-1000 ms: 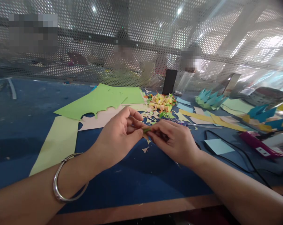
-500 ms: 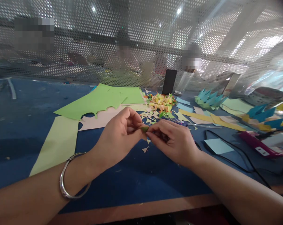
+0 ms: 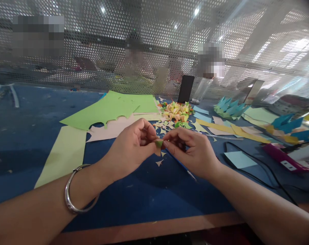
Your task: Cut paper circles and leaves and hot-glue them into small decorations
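Observation:
My left hand (image 3: 134, 149) is closed in a pinch on a small piece of paper (image 3: 158, 144), green at the top and tan below. My right hand (image 3: 191, 151) is closed too, its thumb and forefinger meeting at the paper's right edge. From these right fingertips a thin blue pen-like stick (image 3: 181, 162) slants down and toward me, under the palm, with a pale tip. Fingers hide its upper end. Just behind the hands lie small paper scraps (image 3: 163, 128) and a heap of yellow, peach and green paper flowers (image 3: 177, 111).
Green sheets (image 3: 113, 105) with cut-out edges and a pale green strip (image 3: 64, 153) lie at left. A dark phone (image 3: 186, 89) leans beside a clear bottle (image 3: 202, 90). At right are folded blue paper pieces (image 3: 229, 108), a black cable (image 3: 266, 168) and a magenta power strip (image 3: 287, 158).
The blue stick has swung from behind my right hand to below it, pointing toward me. The paper between my fingertips has turned, and its tan part now shows. Both hands stay nearly in place.

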{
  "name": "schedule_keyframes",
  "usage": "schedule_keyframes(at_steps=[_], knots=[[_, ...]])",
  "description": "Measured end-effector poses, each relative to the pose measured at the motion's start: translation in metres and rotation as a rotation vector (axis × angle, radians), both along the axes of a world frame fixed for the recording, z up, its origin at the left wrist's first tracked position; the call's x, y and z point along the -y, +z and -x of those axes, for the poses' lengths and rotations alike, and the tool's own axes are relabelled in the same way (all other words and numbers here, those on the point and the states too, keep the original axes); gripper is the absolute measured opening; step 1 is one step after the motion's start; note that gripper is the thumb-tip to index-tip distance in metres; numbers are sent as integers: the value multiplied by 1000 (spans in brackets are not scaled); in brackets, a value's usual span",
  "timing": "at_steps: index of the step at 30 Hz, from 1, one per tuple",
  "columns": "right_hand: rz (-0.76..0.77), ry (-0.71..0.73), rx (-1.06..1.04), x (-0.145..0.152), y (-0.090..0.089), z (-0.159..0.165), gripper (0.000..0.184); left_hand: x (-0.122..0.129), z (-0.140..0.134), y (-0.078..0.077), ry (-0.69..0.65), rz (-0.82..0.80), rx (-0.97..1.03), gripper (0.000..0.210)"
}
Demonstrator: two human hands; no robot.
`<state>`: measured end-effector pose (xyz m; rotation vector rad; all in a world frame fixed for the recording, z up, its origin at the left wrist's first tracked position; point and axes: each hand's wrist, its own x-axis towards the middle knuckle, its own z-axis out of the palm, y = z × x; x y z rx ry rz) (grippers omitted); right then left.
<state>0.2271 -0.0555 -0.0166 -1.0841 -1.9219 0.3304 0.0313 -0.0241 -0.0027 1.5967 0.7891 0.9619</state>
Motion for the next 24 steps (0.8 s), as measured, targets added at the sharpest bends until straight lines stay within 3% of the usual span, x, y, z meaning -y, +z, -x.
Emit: schedule_keyframes(at_steps=[24], knots=[[-8, 3, 6, -2, 0, 2, 5, 0, 1, -6, 7, -87, -49, 25]])
